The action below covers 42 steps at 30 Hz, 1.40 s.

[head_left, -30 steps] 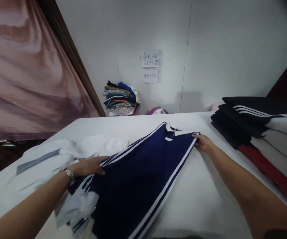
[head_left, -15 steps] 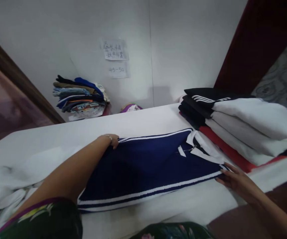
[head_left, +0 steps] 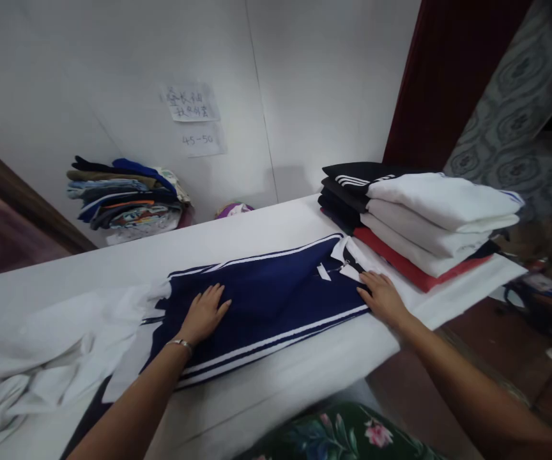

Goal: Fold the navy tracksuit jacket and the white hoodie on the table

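The navy top lies spread on the table, under the fingers of both hands. The left hand rests open upon it, fingers a little parted, gripping nothing. The right hand is also open, laid flat at the collar end, its fingertips by the white collar.

The left forearm covers the top's near left corner. Dark cloth shows past that arm, but I can't tell whether it belongs to the top. The white clothes left of the left fingers run out of sight, their folds hard to separate. Beyond the far edge, a purple bundle is mostly hidden.

A strip of white table runs past the fingertips towards the wall. Just beyond the right fingers, the folded stack bounds the room on that side; the near edge passes below the right wrist. Another pile stands well beyond the left fingers.
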Available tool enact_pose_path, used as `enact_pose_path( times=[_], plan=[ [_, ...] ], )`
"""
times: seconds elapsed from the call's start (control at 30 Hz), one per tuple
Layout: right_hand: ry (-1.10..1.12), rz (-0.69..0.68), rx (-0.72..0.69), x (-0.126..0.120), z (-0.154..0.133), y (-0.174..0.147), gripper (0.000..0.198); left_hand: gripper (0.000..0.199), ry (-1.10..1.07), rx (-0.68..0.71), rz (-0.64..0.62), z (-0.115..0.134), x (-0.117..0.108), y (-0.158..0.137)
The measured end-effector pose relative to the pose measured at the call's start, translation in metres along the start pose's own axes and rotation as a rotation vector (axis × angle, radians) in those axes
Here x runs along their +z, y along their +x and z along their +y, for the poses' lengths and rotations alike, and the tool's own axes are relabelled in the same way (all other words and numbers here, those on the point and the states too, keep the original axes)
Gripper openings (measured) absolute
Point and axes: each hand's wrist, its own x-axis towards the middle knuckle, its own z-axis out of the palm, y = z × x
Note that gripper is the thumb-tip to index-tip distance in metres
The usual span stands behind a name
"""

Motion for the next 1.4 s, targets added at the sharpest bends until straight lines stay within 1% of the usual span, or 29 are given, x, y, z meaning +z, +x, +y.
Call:
enact_pose_path(
  times=[0.1, 0.17, 0.23, 0.3, 0.37, 0.43, 0.47, 0.57, 0.67, 0.77, 0.87, 0.93, 1.03, 1.1, 1.2, 1.3, 1.4],
  plan=[
    [-0.051, 0.013, -0.013, 0.005, 0.002, -0.004, 0.045, 0.056, -0.033, -0.013, 0.044, 0.000, 0.007, 0.000],
    [-0.045, 0.026, -0.017, 0.004, 0.003, -0.006, 0.044, 0.055, -0.095, -0.042, 0.067, 0.002, 0.004, -0.001],
    [-0.009, 0.057, -0.018, 0.002, 0.005, -0.008, 0.041, 0.054, -0.201, -0.085, 0.120, 0.008, -0.004, -0.009],
    [0.052, 0.112, -0.023, 0.000, 0.007, -0.010, 0.038, 0.052, -0.324, -0.112, 0.208, 0.016, -0.010, -0.023],
    [0.123, 0.177, -0.033, -0.001, 0.008, -0.012, 0.035, 0.049, -0.405, -0.092, 0.291, 0.023, -0.012, -0.042],
    [0.191, 0.228, -0.072, -0.001, 0.003, -0.011, 0.032, 0.041, -0.426, -0.062, 0.329, 0.029, -0.007, -0.060],
    [0.225, 0.242, -0.115, 0.001, -0.002, -0.010, 0.030, 0.037, -0.421, -0.057, 0.340, 0.031, -0.004, -0.067],
    [0.336, 0.223, -0.317, 0.011, -0.032, -0.002, 0.026, 0.028, -0.391, -0.102, 0.398, 0.033, 0.006, -0.082],
    [0.387, 0.127, -0.504, 0.025, -0.079, 0.008, 0.028, 0.028, -0.321, -0.208, 0.459, 0.036, 0.008, -0.088],
    [0.328, -0.011, -0.658, 0.039, -0.128, 0.017, 0.035, 0.025, -0.258, -0.329, 0.454, 0.039, 0.005, -0.092],
    [0.190, -0.125, -0.748, 0.051, -0.165, 0.026, 0.050, 0.023, -0.280, -0.400, 0.438, 0.041, 0.004, -0.095],
    [0.113, -0.167, -0.768, 0.061, -0.180, 0.032, 0.053, 0.022, -0.343, -0.430, 0.434, 0.040, 0.005, -0.097],
    [0.114, -0.182, -0.759, 0.076, -0.186, 0.040, 0.035, 0.020, -0.462, -0.485, 0.435, 0.038, 0.008, -0.098],
    [0.195, -0.162, -0.743, 0.085, -0.182, 0.043, 0.029, 0.019, -0.532, -0.526, 0.435, 0.036, 0.007, -0.098],
    [0.366, -0.109, -0.711, 0.093, -0.174, 0.045, 0.028, 0.018, -0.588, -0.562, 0.430, 0.031, 0.001, -0.095],
    [0.486, -0.084, -0.677, 0.094, -0.171, 0.045, 0.029, 0.019, -0.605, -0.603, 0.414, 0.021, -0.011, -0.085],
    [0.560, -0.065, -0.635, 0.091, -0.171, 0.044, 0.030, 0.018, -0.640, -0.667, 0.413, 0.006, -0.021, -0.069]
  ],
)
